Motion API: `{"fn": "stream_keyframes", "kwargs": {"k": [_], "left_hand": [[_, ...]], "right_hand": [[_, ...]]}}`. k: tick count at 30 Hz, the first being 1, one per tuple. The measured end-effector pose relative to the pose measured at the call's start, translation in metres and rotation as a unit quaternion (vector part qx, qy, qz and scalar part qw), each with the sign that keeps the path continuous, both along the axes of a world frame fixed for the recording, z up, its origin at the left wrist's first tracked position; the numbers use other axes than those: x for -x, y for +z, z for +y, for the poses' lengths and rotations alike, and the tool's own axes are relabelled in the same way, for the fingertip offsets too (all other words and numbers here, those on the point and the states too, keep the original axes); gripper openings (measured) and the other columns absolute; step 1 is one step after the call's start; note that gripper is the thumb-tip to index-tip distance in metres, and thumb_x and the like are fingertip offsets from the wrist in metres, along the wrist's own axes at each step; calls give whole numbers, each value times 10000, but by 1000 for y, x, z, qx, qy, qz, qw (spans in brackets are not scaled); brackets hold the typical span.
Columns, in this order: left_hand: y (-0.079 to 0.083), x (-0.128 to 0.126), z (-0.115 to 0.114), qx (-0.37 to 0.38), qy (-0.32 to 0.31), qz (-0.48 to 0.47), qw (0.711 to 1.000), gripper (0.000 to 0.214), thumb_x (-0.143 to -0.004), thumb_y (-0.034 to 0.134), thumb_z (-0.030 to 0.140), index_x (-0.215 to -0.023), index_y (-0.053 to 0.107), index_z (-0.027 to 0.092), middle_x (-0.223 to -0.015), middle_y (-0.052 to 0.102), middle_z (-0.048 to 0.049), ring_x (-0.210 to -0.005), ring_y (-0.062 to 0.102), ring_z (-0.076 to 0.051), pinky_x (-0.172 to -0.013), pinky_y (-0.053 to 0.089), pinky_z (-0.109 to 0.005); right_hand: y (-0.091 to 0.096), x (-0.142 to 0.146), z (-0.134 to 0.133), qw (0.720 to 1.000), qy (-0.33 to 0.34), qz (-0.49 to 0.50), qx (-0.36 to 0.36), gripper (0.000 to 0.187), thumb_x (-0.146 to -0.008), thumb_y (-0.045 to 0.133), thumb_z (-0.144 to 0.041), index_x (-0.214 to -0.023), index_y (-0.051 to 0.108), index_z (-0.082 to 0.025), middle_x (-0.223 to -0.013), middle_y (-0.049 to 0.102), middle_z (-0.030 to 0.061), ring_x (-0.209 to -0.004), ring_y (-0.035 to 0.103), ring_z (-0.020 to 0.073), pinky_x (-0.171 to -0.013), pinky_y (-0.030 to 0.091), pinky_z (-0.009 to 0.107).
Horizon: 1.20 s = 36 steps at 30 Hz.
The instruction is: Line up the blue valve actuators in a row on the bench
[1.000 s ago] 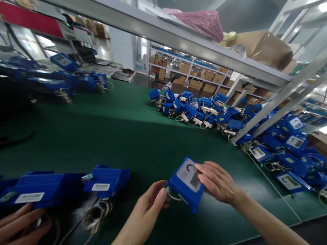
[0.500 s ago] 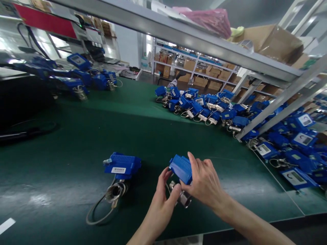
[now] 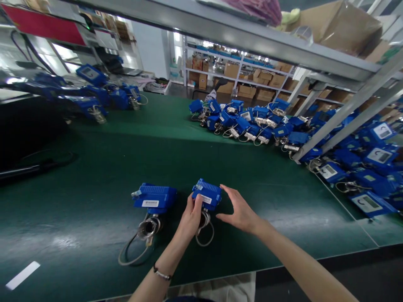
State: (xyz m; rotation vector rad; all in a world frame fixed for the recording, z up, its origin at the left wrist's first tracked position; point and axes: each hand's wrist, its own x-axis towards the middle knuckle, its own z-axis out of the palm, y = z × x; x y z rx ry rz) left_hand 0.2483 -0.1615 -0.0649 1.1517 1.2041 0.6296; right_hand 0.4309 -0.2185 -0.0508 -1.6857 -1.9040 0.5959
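Observation:
My left hand [image 3: 191, 217] grips a blue-cased meter [image 3: 210, 193] by its left side, thumb over the front near a white barcode label. Below its case show a metal pipe fitting and a looped grey cable, partly hidden by the fingers. Just right of this meter, my right hand [image 3: 241, 209] is open, thumb and fingers spread apart around its right end. A second, larger-looking blue meter [image 3: 154, 198] rests on the green bench to the left, its round metal pipe opening [image 3: 148, 227] facing me and its cable curling on the surface.
Many blue meters [image 3: 242, 123] are heaped along the back and right of the green bench [image 3: 151, 157]. More meters [image 3: 94, 94] lie at the back left. A metal shelf post [image 3: 343, 119] stands at right. A white strip [image 3: 22, 275] lies front left.
The held meter has moved left, closer to the other meter, and turned so its label faces me. My right hand has let go of it and opened.

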Motion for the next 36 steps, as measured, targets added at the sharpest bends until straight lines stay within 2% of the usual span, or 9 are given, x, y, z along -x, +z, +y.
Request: {"fn": "stream_keyframes", "kwargs": {"k": [5, 8, 16, 19, 24, 28, 31, 34, 36], "left_hand": [[-5, -4, 1, 36, 12, -63, 997, 730, -794, 365, 735, -1310, 435, 223, -1277, 536, -121, -1174, 502, -293, -1004, 374, -461], [-11, 0, -1, 52, 17, -129, 990, 783, -769, 366, 765, -1287, 461, 186, -1290, 524, -143, -1185, 495, -302, -1024, 362, -461], [5, 41, -29, 30, -145, -389, 909, 995, -552, 775, 530, -1382, 316, 230, -1236, 562, -143, -1139, 525, -367, -994, 391, -512], [9, 47, -35, 34, -149, -439, 885, 989, -532, 794, 516, -1363, 338, 237, -1239, 561, -131, -1138, 522, -382, -1001, 379, -534], [11, 47, -39, 24, -140, -342, 929, 853, -704, 663, 542, -1402, 287, 226, -1339, 484, -143, -1194, 491, -329, -1036, 373, -474], [29, 58, -41, -59, -147, -16, 987, 702, -782, 605, 490, -1387, 354, 237, -1352, 477, -119, -1186, 500, -302, -1024, 389, -485], [45, 78, -25, -239, -54, 201, 948, 514, -829, 514, 510, -1278, 508, 258, -1294, 525, -84, -1173, 497, -303, -1009, 395, -517], [45, 93, 8, -408, 77, 334, 846, 520, -870, 445, 495, -1301, 482, 207, -1392, 406, -109, -1315, 311, -320, -1054, 326, -549], [36, 97, 29, -423, 50, 376, 823, 505, -887, 414, 492, -1290, 496, 197, -1416, 363, -130, -1341, 243, -341, -1039, 333, -567]], "right_hand": [[-22, 7, 13, 999, -26, -36, -29, 855, -683, 716, -464, -1374, 310, -167, -1310, 486, 152, -1166, 508, 289, -953, 440, 488], [-20, 13, 5, 983, 9, -107, -146, 776, -708, 707, -370, -1357, 335, -166, -1319, 493, 162, -1116, 546, 286, -877, 492, 443], [34, 14, -40, 784, 247, -327, -466, 263, -856, 583, -371, -1118, 588, -368, -1286, 566, -102, -731, 524, 100, -621, 457, 226], [49, 18, -44, 761, 304, -313, -479, 212, -848, 594, -380, -1059, 610, -370, -1255, 584, -127, -705, 505, 81, -578, 434, 188], [31, 14, -33, 862, 218, -252, -381, 453, -827, 609, -277, -1251, 448, -294, -1333, 531, 27, -850, 588, 155, -744, 497, 309], [-11, 4, -9, 966, 104, -108, -211, 798, -714, 709, -361, -1347, 256, -188, -1290, 518, 159, -1135, 539, 286, -889, 498, 448], [-28, 2, 9, 995, 48, -17, -83, 812, -683, 723, -372, -1336, 270, -208, -1266, 513, 144, -1103, 564, 283, -885, 516, 450], [-27, 9, 24, 999, 39, 27, -24, 795, -695, 716, -369, -1346, 277, -245, -1271, 502, 133, -1038, 595, 285, -835, 540, 470], [-23, 18, 34, 997, 62, 45, -15, 800, -698, 716, -364, -1355, 273, -259, -1280, 495, 127, -1064, 580, 294, -846, 535, 486]]}}
